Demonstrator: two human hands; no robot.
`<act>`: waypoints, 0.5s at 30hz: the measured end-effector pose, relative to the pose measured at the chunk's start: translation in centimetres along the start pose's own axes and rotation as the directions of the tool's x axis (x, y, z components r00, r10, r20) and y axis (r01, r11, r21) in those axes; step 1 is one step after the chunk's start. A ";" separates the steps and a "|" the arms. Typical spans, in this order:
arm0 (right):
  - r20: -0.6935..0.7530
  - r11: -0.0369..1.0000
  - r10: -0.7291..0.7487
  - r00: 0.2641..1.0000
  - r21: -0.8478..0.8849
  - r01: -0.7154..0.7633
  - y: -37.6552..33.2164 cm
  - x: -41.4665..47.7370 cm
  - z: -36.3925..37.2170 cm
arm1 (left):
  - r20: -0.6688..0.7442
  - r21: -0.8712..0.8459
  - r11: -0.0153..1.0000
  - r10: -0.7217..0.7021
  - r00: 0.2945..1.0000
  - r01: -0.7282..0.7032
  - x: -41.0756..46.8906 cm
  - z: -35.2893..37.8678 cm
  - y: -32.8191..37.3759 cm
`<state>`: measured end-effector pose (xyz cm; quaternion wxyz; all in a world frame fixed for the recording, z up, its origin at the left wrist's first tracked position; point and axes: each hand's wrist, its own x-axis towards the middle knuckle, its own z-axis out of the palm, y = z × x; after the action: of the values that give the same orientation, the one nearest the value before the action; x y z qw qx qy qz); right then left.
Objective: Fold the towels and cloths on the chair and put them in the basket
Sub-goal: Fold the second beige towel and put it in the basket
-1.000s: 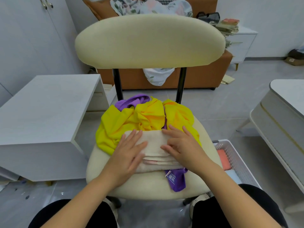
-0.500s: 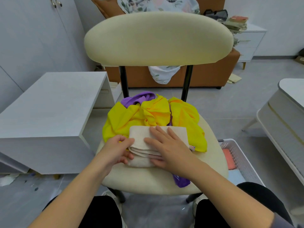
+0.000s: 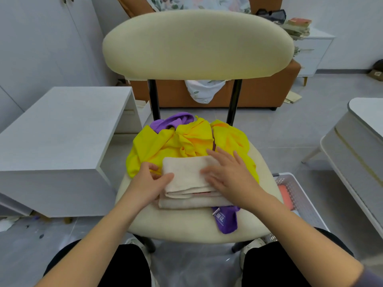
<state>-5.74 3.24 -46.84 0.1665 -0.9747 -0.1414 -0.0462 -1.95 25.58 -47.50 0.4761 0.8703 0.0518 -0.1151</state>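
While the right hand lies flat on the folded beige towel, its fingers straight and spread toward 10 o'clock, the left hand takes the edge of the towel at 9 o'clock. Its thumb is on top of the fabric and its other fingers are curled at the edge, so it pinches the towel there. The right hand grasps nothing and only presses down.

The towel lies on the front half of the seat of the chair. It is folded in several layers, and their edges show on the 6 o'clock side. Its far edge rests on the yellow cloth, which is crumpled at 12 o'clock from the towel and spreads from 9 o'clock to 3 o'clock behind it.

1 part of the purple cloth shows at 12 o'clock, behind the yellow one and between the 2 black posts of the backrest. Another purple piece with a white label comes out from under the towel at 5 o'clock. I cannot tell if these 2 pieces are the same cloth.

The basket is white and stands on the floor at 3 o'clock, just beside the seat, with an orange thing inside. At 9 o'clock stands a white table, and at 12 o'clock behind the backrest a brown sofa.
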 end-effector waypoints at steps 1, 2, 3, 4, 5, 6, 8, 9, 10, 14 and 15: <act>0.021 0.998 0.061 0.998 -0.031 -0.060 0.2 0.3 -0.2 | 0.025 -0.004 1.000 -0.030 0.999 0.030 0.2 0.1 0.6; 0.059 0.992 0.118 0.991 -0.051 -0.115 0.4 0.5 -0.4 | 0.060 0.053 0.998 -0.043 0.997 0.040 0.3 0.2 1.0; 0.080 0.988 0.150 0.985 -0.055 -0.146 0.6 0.5 -0.6 | 0.094 0.124 0.992 -0.043 0.995 0.031 0.4 0.3 1.3; 0.089 0.985 0.167 0.982 -0.057 -0.162 0.7 0.4 -0.7 | 0.118 0.173 0.985 -0.031 0.993 0.010 0.5 0.2 1.5; 0.070 0.985 0.165 0.984 -0.058 -0.161 0.8 0.3 -1.1 | 0.123 0.182 0.983 -0.002 0.992 -0.021 0.5 0.0 1.5; 0.057 0.985 0.168 0.984 -0.052 -0.165 1.0 0.1 -1.5 | 0.121 0.155 0.986 0.040 0.992 -0.059 0.4 -0.3 1.7; 0.067 0.983 0.182 0.981 -0.049 -0.179 1.9 -0.3 -2.3 | 0.116 0.069 0.988 0.127 0.985 -0.136 0.3 -0.8 2.2; 0.096 0.982 0.186 0.978 -0.056 -0.181 2.5 -0.3 -2.7 | 0.129 0.041 0.985 0.164 0.978 -0.170 0.1 -1.0 2.5; 0.132 0.983 0.183 0.974 -0.052 -0.178 2.9 -0.4 -3.0 | 0.156 0.037 0.980 0.190 0.969 -0.197 -0.2 -1.0 2.9; 0.213 0.976 0.150 0.965 0.123 -0.179 3.7 -1.0 -4.3 | 0.255 -0.028 0.973 0.229 0.939 -0.230 -1.0 -0.6 4.4; 0.219 0.961 0.154 0.964 0.195 -0.198 4.0 -1.3 -4.9 | 0.273 -0.066 0.965 0.264 0.925 -0.256 -1.1 -0.7 5.1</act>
<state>-6.06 -2.34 -43.63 0.2595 -0.9593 -0.0742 0.0834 -1.91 23.44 -42.74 0.5021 0.8375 -0.1299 -0.1720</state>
